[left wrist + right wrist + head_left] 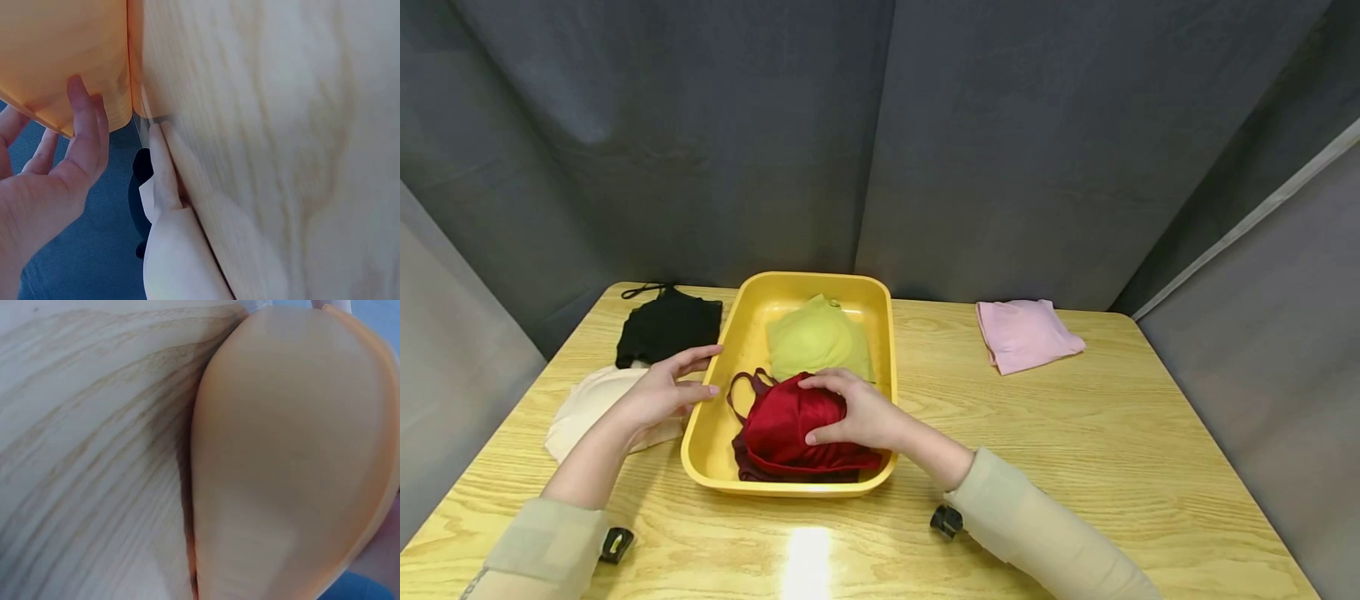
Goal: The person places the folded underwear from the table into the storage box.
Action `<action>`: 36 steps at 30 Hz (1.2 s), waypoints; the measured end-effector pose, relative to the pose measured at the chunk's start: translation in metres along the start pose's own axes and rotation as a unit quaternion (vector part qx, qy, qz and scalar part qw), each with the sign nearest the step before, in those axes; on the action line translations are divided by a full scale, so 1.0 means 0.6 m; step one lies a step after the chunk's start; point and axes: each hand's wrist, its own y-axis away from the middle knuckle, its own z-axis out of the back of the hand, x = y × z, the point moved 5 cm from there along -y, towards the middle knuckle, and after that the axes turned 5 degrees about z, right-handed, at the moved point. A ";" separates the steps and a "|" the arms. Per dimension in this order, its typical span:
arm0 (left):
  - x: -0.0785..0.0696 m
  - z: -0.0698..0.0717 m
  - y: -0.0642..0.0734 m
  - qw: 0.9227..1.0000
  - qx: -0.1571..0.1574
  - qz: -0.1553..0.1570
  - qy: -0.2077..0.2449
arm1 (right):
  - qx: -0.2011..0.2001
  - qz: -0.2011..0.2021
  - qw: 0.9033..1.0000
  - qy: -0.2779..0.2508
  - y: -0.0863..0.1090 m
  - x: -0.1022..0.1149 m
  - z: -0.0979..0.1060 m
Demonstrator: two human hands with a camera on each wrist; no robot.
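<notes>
I have the right grip over the red bra, thumb and fingers spread wide on its cloth; whether they pinch any of it, I cannot tell. The bra lies under those fingers in the yellow tub, on top of a maroon bra. Just beyond my fingertips there is a yellow-green bra, also in the tub.

My left grip is spread loosely at the tub's left side, fingers against it, not clamped round it. Beside its wrist lies a cream garment, and past its knuckles a black strappy garment, both on the worktop. A pink folded garment sits well off to the right grip's right.

I judge the step in hand to be settling the red bra. The next move likely calls for lifting the right grip clear without dragging the cloth while the left steadies the tub.
</notes>
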 end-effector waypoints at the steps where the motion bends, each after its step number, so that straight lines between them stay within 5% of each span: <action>1: 0.001 0.000 0.000 1.000 -0.001 0.002 0.000 | -0.001 0.004 1.000 0.003 0.000 0.001 0.001; 17: 0.005 0.003 -0.001 1.000 -0.007 0.006 -0.005 | -0.014 0.014 1.000 -0.005 0.012 0.020 0.026; 36: 0.004 0.001 -0.005 1.000 -0.002 0.002 -0.003 | -0.050 0.027 0.998 -0.042 0.038 0.044 0.095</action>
